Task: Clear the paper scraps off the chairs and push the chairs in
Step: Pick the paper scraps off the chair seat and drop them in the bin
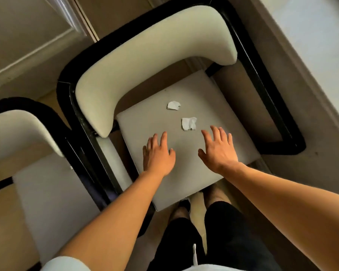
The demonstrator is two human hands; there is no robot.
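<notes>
A chair with a black frame, cream curved backrest and grey seat (200, 90) stands right below me. Two white paper scraps lie on the seat: one scrap (173, 105) toward the backrest, a larger scrap (189, 123) nearer me. My left hand (158, 154) hovers over the seat's near left part, fingers spread, holding nothing. My right hand (218, 148) is spread over the seat just below the larger scrap, its fingertips a short way from it. A second, matching chair (18, 133) stands at the left, with a tiny white speck (71, 167) at its seat edge.
A pale table edge (321, 45) runs along the upper right, beside the chair's black frame. A wall panel and skirting (28, 45) fill the upper left. My legs in dark shorts (223, 231) stand against the seat's front edge.
</notes>
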